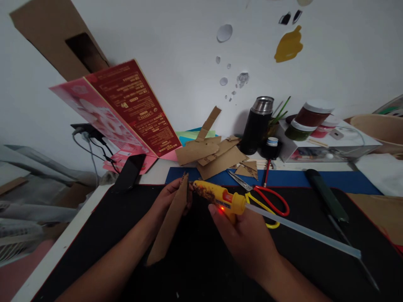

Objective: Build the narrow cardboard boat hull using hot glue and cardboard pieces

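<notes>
Fingers of left hand pinch cardboard strip near top end, tips hidden behind it. Strip held tilted above black mat, end facing nozzle. Right hand wrapped round glue gun, nozzle at strip end. Trigger finger unclear, contact point too dim. Glue stick juts out rear. Scissors just beyond gun.

The right hand hides the handle of the glue gun, and print on the red box is unreadable.

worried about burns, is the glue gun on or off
On: a red light glows on the glue gun in the right hand; left hand holds a cardboard strip.
</notes>
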Demonstrator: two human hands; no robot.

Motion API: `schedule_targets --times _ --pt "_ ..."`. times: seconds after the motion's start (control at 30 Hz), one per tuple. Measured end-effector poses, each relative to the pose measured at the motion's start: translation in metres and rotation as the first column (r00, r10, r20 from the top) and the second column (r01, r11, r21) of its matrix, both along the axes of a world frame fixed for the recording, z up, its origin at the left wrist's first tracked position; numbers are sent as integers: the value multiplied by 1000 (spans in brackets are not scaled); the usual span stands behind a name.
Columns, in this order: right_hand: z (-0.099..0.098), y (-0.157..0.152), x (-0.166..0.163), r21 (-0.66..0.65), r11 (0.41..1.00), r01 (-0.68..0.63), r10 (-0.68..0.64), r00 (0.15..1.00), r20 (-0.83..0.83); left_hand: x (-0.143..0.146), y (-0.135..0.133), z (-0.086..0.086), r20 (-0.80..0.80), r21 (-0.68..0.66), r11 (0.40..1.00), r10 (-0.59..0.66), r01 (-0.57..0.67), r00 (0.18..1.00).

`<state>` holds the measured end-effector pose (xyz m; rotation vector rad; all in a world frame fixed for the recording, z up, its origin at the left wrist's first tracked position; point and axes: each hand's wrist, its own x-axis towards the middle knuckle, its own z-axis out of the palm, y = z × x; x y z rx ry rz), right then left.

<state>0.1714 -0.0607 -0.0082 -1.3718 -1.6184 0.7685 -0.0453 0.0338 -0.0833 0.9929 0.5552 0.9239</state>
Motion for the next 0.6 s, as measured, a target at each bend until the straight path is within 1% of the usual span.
schedule_targets --times 0.17,0.27,0.43,0.6 --pt "1 0 0 -12 1000 5 -5 1000 2 1 -2 3 -3 -12 1000 4 -5 1000" --pt "2 -1 0 -2 1000 -7 7 1000 -5 1 0 1 -2 -10 1000 14 -14 1000" --pt "0 -2 -1 7 1000 -1 1 999 36 1 2 -3 7 -4 1000 30 -30 1000" --pt "-1 -2 -1 26 999 -29 27 998 53 -1 -1 4 -9 -22 1000 20 -20 1000"
